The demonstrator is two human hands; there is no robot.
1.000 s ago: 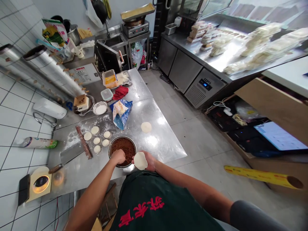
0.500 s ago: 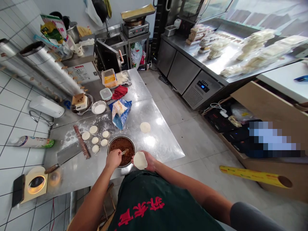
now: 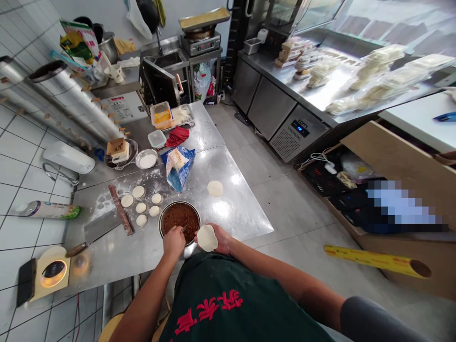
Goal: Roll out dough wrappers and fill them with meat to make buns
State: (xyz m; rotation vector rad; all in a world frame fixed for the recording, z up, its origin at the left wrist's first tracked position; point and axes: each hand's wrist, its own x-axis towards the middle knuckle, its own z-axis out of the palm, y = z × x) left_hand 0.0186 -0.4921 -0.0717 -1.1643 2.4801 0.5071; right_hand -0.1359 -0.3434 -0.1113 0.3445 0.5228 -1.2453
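Observation:
My left hand point(image 3: 174, 241) is closed on a small spatula point(image 3: 184, 229), mostly hidden by the fingers, over the near side of a round metal bowl point(image 3: 160, 224). Reddish-brown crumbly filling point(image 3: 180, 214) covers the bottom of the bowl. Just right of the rim, my right hand point(image 3: 223, 239) holds a flat, pale dough wrapper point(image 3: 207, 238), with fingers under and behind it. Another dough wrapper point(image 3: 215, 188) lies flat on the steel table beyond. Several small dough discs point(image 3: 141, 208) rest left of the bowl, beside a floured rolling pin point(image 3: 120, 210).
A wide-bladed knife point(image 3: 101, 227) lies at the left of the steel table point(image 3: 245, 216). Behind the bowl stand an opened blue bag point(image 3: 180, 168), a bowl of flour point(image 3: 146, 159), a red cloth point(image 3: 177, 137) and plastic tubs point(image 3: 157, 139). The table's right edge borders the floor.
My left hand has moved slightly right and nearer to me over the bowl, and the spatula's pale end no longer shows. My right hand and its dough wrapper have barely moved.

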